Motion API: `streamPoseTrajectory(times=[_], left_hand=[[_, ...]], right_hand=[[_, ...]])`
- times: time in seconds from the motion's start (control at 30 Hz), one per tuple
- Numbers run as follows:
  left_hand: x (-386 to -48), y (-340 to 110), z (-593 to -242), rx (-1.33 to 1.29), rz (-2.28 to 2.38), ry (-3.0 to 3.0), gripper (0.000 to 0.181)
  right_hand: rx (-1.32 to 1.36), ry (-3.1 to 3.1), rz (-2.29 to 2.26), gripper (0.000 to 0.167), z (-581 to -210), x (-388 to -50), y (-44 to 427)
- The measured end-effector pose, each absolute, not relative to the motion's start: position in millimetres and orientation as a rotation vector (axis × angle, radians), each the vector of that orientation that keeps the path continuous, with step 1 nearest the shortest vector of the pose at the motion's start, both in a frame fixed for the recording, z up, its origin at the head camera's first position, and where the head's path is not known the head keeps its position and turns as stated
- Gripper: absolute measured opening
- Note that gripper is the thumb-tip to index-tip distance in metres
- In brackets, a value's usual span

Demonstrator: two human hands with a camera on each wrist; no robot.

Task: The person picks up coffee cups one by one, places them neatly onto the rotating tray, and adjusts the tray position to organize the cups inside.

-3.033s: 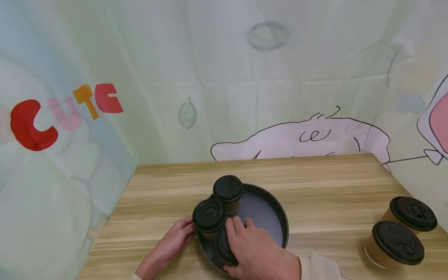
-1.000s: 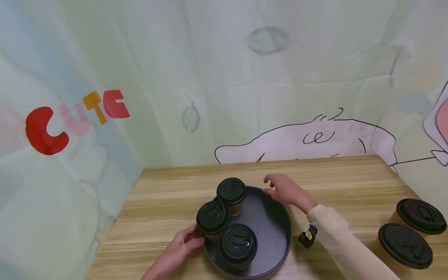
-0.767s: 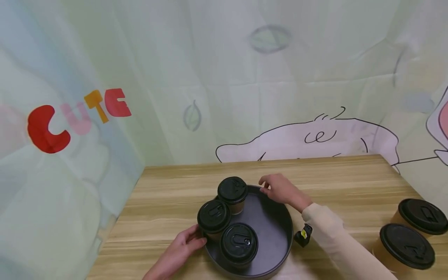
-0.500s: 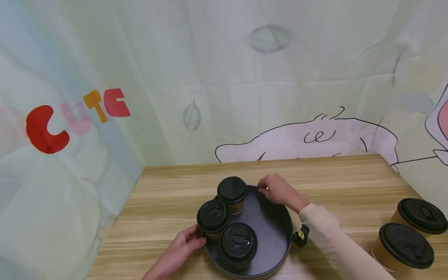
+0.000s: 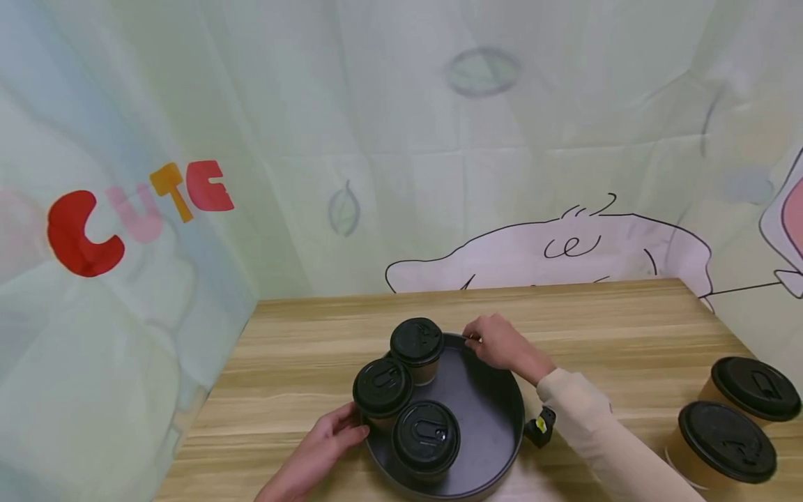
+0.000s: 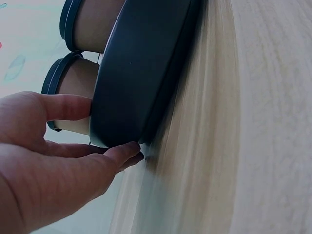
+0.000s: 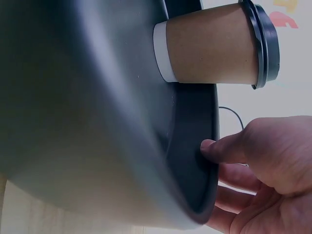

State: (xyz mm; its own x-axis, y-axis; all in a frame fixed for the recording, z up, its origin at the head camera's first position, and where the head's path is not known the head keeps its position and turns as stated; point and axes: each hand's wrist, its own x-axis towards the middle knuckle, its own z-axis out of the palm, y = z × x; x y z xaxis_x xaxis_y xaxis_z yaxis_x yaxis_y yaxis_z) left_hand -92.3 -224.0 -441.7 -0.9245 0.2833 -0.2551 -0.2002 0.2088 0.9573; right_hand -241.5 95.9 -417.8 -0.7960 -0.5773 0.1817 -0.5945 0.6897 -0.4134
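A round black tray [image 5: 486,418] with a raised wall bears 3 brown paper cups with black lids: a back cup [image 5: 416,340], a left cup [image 5: 381,385] and a front cup [image 5: 426,434]. My left hand [image 5: 326,440] holds the tray's left side; in the left wrist view its thumb [image 6: 70,106] meets the rim and the fingers lie against the outer wall. At the far right rim, my right hand [image 5: 502,343] pinches the wall, its thumb [image 7: 226,148] inside and fingers outside in the right wrist view. All three cups stand upright.
Two more lidded paper cups stand at the table's right: a rear cup [image 5: 753,387] and a nearer cup [image 5: 721,443]. A small black device [image 5: 541,427] hangs at the right wrist. The wooden table [image 5: 301,355] ends at a printed cloth backdrop [image 5: 301,139].
Three seconds ago my right hand was on the front cup; it let go and moved to the tray's far right rim, then closed on it. My left hand stays at the left side.
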Motion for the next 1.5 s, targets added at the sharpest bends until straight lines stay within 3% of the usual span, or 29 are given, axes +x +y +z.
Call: streamPoseTrajectory(times=[0.53,1.5], left_hand=[[-95,-224,-440,0.039,1.756,2.129,0.075],[-103,-225,-444,0.034,1.784,2.089,0.066]], right_hand=[[0.943,-2.872,0.732,0.012,-419,-232,106],[0.846,-2.808,0.793,0.017,-425,-206,125]])
